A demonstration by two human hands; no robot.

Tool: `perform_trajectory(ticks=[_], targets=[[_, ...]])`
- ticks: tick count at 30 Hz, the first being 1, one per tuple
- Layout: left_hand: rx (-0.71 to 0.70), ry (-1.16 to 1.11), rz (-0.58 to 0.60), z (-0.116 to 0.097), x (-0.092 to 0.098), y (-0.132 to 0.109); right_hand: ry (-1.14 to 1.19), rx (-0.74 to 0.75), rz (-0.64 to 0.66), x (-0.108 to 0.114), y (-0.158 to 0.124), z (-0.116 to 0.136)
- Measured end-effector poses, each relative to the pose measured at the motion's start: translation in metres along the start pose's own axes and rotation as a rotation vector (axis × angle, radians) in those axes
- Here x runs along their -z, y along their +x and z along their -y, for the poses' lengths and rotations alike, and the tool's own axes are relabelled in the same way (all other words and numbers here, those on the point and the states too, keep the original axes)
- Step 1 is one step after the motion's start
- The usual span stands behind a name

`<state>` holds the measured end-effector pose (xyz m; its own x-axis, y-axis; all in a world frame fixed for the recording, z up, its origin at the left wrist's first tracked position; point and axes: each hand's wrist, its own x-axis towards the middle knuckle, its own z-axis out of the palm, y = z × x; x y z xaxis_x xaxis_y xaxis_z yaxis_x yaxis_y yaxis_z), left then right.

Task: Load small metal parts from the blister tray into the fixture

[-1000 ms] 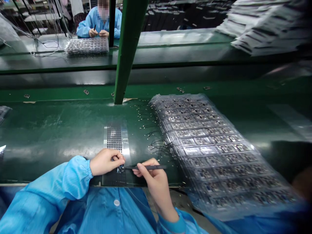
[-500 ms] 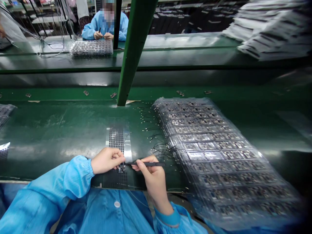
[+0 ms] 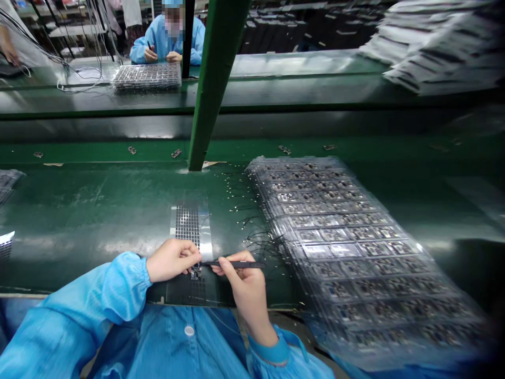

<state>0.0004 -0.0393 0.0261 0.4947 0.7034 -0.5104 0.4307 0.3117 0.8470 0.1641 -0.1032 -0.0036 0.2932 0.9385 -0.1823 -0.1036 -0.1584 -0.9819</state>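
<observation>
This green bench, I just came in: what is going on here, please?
A person in a blue smock works at the bench. Their left hand is at a small part on a perforated strip, and their right hand holds black tweezers beside it. A stack of clear trays with circuit boards lies to the right. Across the bench, a co-worker works behind another tray.

Green conveyor belt (image 3: 79, 221) — stacked plastic trays (image 3: 335, 237)

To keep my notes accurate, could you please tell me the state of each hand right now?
Left hand: closed, fingertips on a small dark circuit part.
Right hand: closed, holding black tweezers.
</observation>
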Motion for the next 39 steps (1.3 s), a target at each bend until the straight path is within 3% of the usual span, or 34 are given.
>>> perform_trajectory(ticks=[27, 36, 39], targets=[[-0.083, 0.026, -0.01, 0.01, -0.002, 0.003, -0.023, 0.039, 0.004, 0.0, -0.001, -0.003], [-0.185, 0.052, -0.119, 0.011, 0.001, 0.003, -0.007, 0.075, -0.044, 0.004, -0.001, -0.007], [-0.209, 0.05, -0.162, 0.012, 0.004, 0.004, 0.0, 0.071, -0.007, 0.005, 0.0, -0.012]])
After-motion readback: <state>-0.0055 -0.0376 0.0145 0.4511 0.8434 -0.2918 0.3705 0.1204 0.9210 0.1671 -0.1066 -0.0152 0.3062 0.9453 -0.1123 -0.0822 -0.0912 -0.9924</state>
